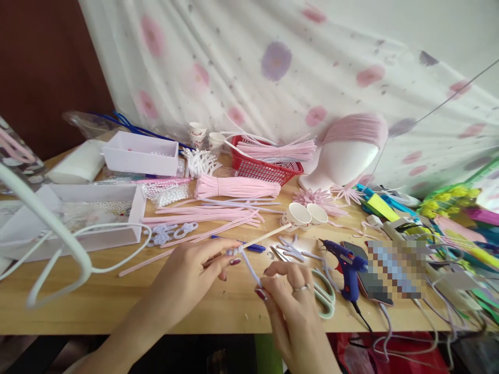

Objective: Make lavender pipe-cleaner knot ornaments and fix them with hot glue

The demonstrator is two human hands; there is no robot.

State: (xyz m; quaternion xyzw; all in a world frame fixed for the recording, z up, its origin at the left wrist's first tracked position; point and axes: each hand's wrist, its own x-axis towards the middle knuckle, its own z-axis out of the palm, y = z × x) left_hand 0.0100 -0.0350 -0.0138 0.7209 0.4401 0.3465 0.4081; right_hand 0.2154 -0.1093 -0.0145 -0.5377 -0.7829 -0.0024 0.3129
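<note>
My left hand (pixel 195 272) pinches a thin wooden stick (pixel 268 236) that points up and right toward two paper cups (pixel 306 214). A pale lilac pipe cleaner (pixel 249 266) is wound round the stick at my left fingertips. It runs down to my right hand (pixel 290 301), which pinches its lower end. Both hands hover over the wooden table (pixel 117 296) near its front edge.
Pink pipe cleaners (pixel 234 187) lie bundled mid-table, more in a red basket (pixel 261 169). A blue glue gun (pixel 345 262), scissors (pixel 325 298), a blue pen (pixel 253 246), white trays (pixel 138 153), a foam head (pixel 343 161) and coloured clutter at the right surround the hands.
</note>
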